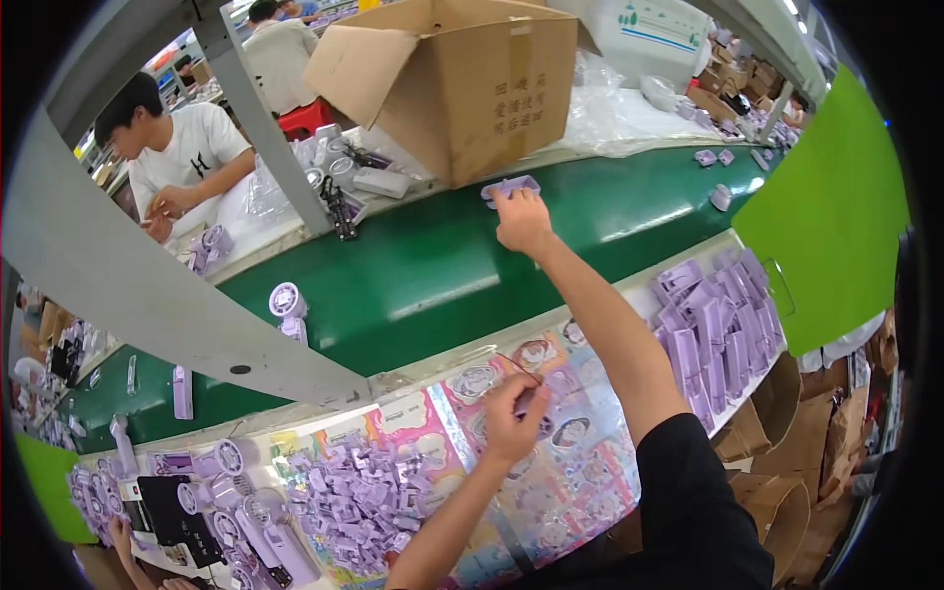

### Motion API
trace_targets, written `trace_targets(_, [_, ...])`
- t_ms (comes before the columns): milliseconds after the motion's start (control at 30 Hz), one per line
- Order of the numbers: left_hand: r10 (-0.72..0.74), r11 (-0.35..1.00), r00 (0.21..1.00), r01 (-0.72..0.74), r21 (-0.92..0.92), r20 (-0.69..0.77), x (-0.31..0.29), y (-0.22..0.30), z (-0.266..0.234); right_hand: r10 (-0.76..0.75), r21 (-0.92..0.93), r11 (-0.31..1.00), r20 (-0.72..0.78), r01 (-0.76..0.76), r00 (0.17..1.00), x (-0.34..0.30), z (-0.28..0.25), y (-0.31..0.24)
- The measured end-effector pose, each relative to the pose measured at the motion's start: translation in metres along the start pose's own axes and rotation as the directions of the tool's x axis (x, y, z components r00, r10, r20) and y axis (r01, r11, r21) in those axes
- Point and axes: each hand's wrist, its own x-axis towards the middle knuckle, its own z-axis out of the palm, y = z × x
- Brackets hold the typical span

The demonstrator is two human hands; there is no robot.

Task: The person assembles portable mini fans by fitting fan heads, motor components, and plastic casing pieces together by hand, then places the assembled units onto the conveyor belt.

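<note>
My right hand (523, 222) reaches across the green conveyor belt (413, 285). Its fingers close on the near edge of a light purple plastic shell (528, 183), which lies at the belt's far side below the cardboard box. Closer to me, my left hand (513, 425) is closed round a small purple plastic part (537, 409), mostly hidden by the fingers. A thin dark wire (519, 368) sticks out above that hand. Under it spreads a colourful printed sheet (580, 472), with a heap of small purple plastic pieces (359, 501) to the left.
An open cardboard box (506, 98) stands beyond the belt. Stacked purple casings (718, 334) fill a tray on the right. Purple handheld fans (236, 492) lie at lower left, near another person's hand (120, 536). A grey metal post (177, 265) slants across the left side.
</note>
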Motion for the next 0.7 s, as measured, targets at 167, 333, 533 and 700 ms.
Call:
trace_targets(167, [0.028,1.000,1.000,-0.028,-0.015,0.008,0.004,0.005,-0.001,0.039,0.008,0.999,0.307,-0.044,0.951,0.032,-0.010,0.002])
trace_targets(333, [0.110,0.994,0.994,-0.109,-0.030,0.015,0.007,-0.003,0.003,-0.325,0.403,0.882,0.143,0.245,0.935,-0.036,-0.028,-0.001])
trace_targets(533, [-0.127,0.768,0.918,0.330,-0.549,0.375,0.005,0.001,-0.009,-0.530,0.423,0.772,0.018,0.474,0.848,-0.158,-0.098,-0.014])
trace_targets(700, [-0.013,0.838,0.917,0.228,-0.496,0.399,0.006,0.011,-0.020,-0.529,0.365,0.807,0.100,0.464,0.842,-0.241,-0.166,-0.019])
